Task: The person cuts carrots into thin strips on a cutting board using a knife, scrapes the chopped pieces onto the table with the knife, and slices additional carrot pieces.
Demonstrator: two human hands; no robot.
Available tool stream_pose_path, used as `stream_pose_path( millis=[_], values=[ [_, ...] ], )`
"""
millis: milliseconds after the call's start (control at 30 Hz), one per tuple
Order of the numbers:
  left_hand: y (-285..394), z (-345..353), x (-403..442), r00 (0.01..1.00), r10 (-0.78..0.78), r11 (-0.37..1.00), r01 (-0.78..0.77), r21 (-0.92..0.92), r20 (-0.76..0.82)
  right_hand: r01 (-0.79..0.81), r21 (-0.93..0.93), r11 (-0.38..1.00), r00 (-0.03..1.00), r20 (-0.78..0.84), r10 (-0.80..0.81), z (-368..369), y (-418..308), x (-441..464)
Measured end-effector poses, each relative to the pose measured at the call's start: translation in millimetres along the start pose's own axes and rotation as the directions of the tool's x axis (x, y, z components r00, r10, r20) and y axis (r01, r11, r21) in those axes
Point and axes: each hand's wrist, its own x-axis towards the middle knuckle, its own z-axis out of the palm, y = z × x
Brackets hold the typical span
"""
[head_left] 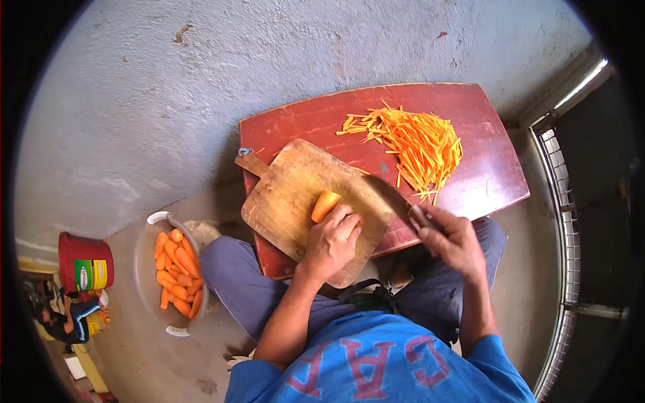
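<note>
My left hand (334,238) is closed, with curled fingers, over the wooden cutting board (289,195). A thick piece of carrot (325,205) sticks out beyond its fingers, and their grip partly hides it. My right hand (453,240) is wrapped round the handle of a knife (388,193). The dark blade points up and left, over the board's right edge, apart from the carrot piece. On the red table (484,141), past the knife, lies a loose heap of carrot strips (426,144). A few stray strips lie near the board.
On the floor at left stands a clear tub (140,265) holding several whole carrots (176,269). Farther left is a red bucket (67,255) with a green and yellow label, and another person (70,322) beside it. A rough wall (201,80) borders the table's far side.
</note>
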Motion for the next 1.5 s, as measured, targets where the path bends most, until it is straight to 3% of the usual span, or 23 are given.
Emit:
stream_pose_path(
  millis=[67,100,167,200,300,333,700,800,900,1300,1500],
  values=[
    [-6.4,7.3,-2.9,1.0,-0.009,1.0,0.009,0.017,-0.029,0.092,-0.055,0.994,0.996,0.009,-0.091,18.3,14.6,-13.4],
    [-7.7,9.8,-2.8,0.999,-0.011,1.0,0.012,0.025,-0.044,-0.045,0.004,0.999,0.998,0.038,0.045,25.7,-2.9,-22.3],
    [-8.9,11.7,-3.1,0.998,-0.02,1.0,0.021,0.017,-0.054,0.156,-0.12,0.98,0.988,0.0,-0.157,38.5,15.7,-28.3],
    [-9.3,12.6,-3.3,0.998,-0.022,1.0,0.023,0.016,-0.059,0.072,-0.052,0.996,0.997,0.032,-0.07,41.7,12.2,-33.4],
    [-9.5,6.4,-6.0,0.999,-0.037,0.999,0.036,-0.012,-0.011,0.163,-0.063,0.985,0.987,0.02,-0.162,52.6,8.8,-45.2],
    [-9.8,2.7,-5.8,1.0,-0.022,0.999,0.022,-0.031,-0.004,0.123,-0.138,0.983,0.992,0.038,-0.119,52.5,0.6,-50.6],
    [-9.8,0.2,-8.9,1.0,-0.028,0.998,0.029,-0.055,0.01,0.284,-0.377,0.882,0.957,0.06,-0.282,75.9,-0.4,-77.6],
    [-15.2,2.1,-7.5,0.999,0.04,0.999,-0.041,-0.022,-0.032,0.251,-0.394,0.884,0.967,0.05,-0.252,83.7,1.9,-62.0],
    [-16.3,-2.3,-8.0,0.998,-0.034,0.999,0.035,-0.033,0.048,0.291,-0.423,0.858,0.954,0.067,-0.291,84.2,4.2,-52.5],
    [-9.8,0.9,-7.8,0.998,-0.056,0.99,0.051,-0.13,-0.032,0.27,-0.313,0.91,0.963,0.08,-0.258,78.4,-3.9,-49.4],
    [-21.7,4.8,-14.5,0.998,-0.058,0.994,0.059,-0.093,0.008,0.305,-0.371,0.877,0.951,0.071,-0.301,84.0,-0.4,-39.3]
  ],
)
